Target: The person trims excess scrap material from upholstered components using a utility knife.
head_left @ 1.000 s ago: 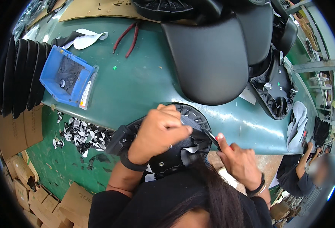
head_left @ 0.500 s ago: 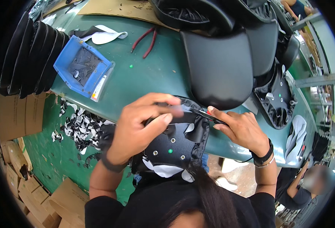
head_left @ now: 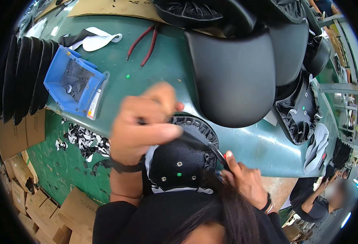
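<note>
Stretching: left hand (head_left: 146,122), blurred, clamped on black strip (head_left: 194,142)
Blade (head_left: 218,156): gripped by right hand (head_left: 247,178), lower than before
Pad (head_left: 173,155): below the strip

Nothing is clearly legible in the frame. At the left, a white label (head_left: 92,109) with an orange-red patch stands on the front of the blue bin (head_left: 55,72), its print too small to make out, while along the top edge the flat cardboard sheet (head_left: 105,8) bears a few dark, letter-like marks (head_left: 135,2), partly cut off. At the lower left, a brown carton (head_left: 80,209) shows a faint line of print, too small to read.
</note>
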A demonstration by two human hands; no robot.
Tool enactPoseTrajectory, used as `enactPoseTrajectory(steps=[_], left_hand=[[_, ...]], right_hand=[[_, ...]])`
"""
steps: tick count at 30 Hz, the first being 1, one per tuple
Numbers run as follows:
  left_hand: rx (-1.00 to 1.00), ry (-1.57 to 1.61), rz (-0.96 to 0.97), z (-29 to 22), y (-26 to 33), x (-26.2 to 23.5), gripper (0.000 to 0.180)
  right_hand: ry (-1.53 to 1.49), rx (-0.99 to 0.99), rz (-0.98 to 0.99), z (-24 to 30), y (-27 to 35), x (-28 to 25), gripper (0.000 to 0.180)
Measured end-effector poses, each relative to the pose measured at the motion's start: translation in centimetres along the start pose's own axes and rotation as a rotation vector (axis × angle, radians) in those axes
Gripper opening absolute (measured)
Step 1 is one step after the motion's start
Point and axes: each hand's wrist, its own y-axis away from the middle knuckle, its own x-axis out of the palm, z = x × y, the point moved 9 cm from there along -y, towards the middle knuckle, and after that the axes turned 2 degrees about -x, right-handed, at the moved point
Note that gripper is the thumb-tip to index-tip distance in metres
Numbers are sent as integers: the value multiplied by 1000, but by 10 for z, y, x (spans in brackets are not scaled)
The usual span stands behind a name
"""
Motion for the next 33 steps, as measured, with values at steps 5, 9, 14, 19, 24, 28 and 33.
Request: enactPoseTrajectory(steps=[5, 9, 14, 19, 24, 28, 33], left_hand=[[-110, -592, 151, 12, 11, 31, 9], [91, -1299, 379, 26, 40, 64, 20], [-14, -736, 150, 22, 20, 34, 18], [-133, 388, 58, 14, 16, 24, 26], [169, -1393, 440, 25, 52, 78, 23], [241, -1116, 399, 41, 43, 83, 28], [-121, 181, 21, 36, 29, 32, 24]], right_hand=[[-71, 1, -171, 7, 0, -12, 52], [-2, 39, 1, 9, -22, -19, 53], [-139, 65, -3, -2, 1, 2, 53], [29, 32, -14, -4, 19, -3, 51], [141, -94, 141, -8, -26, -25, 50], [111, -112, 171, -7, -24, -20, 51], [-9, -121, 2, -15, 28, -2, 54]])
